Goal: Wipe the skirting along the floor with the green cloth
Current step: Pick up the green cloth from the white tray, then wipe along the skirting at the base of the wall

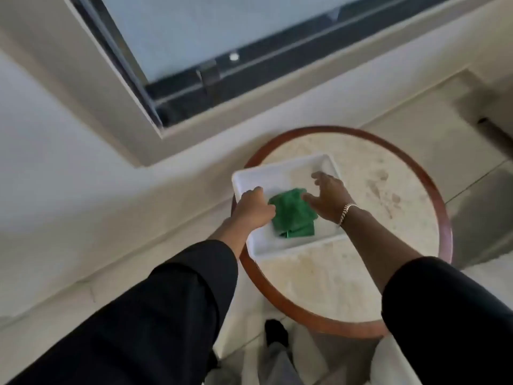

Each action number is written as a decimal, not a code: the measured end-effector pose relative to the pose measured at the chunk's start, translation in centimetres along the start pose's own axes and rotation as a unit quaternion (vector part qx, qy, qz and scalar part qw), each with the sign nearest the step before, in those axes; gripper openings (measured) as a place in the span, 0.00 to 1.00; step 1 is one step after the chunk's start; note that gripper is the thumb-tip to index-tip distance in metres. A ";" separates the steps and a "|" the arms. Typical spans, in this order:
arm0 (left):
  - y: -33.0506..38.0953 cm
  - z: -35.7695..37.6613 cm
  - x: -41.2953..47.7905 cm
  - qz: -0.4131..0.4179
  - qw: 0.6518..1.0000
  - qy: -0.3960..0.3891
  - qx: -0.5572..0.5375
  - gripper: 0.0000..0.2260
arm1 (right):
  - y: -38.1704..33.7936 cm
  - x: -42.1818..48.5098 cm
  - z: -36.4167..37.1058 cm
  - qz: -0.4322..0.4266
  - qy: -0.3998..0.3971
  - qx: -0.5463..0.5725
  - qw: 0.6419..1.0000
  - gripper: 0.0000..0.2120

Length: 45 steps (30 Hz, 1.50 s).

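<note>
A folded green cloth (294, 215) lies in a white tray (280, 173) on a round table. My left hand (254, 208) rests at the cloth's left edge with its fingers curled down; whether it grips the cloth I cannot tell. My right hand (330, 197), with a bracelet on its wrist, hovers over the cloth's right side, fingers spread and touching its top corner. The pale skirting (116, 262) runs along the foot of the wall to the left of the table.
The round table (361, 273) has a pale stone top and a reddish wooden rim. Above it is a window (222, 37) with a dark frame. My feet (274, 333) stand on the tiled floor below the table.
</note>
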State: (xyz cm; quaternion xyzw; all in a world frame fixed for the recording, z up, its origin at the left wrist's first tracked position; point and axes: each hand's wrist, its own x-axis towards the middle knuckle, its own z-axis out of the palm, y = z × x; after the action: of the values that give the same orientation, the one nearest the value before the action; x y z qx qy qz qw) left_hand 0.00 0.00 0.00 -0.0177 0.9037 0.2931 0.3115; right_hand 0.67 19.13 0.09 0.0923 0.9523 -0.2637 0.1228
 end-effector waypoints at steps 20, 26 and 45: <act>-4.1 2.1 -2.6 -0.030 0.900 0.270 -0.341 0.15 | -6.4 -4.1 5.7 0.090 0.181 0.187 0.961 0.20; -15.7 -3.7 -8.2 -0.026 0.881 0.286 -0.375 0.13 | -17.4 -10.1 10.9 0.025 0.163 0.162 0.973 0.17; -65.2 14.8 7.0 -0.150 0.823 0.353 -0.419 0.12 | -17.2 -1.7 67.6 -0.058 0.001 0.187 0.981 0.22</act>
State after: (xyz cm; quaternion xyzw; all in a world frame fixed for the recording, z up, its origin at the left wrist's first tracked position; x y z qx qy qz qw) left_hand 16.50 -44.91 -47.22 -0.3841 0.7283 0.5669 -0.0260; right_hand 10.67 -31.09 -47.32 0.0583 0.8899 -0.4442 0.0863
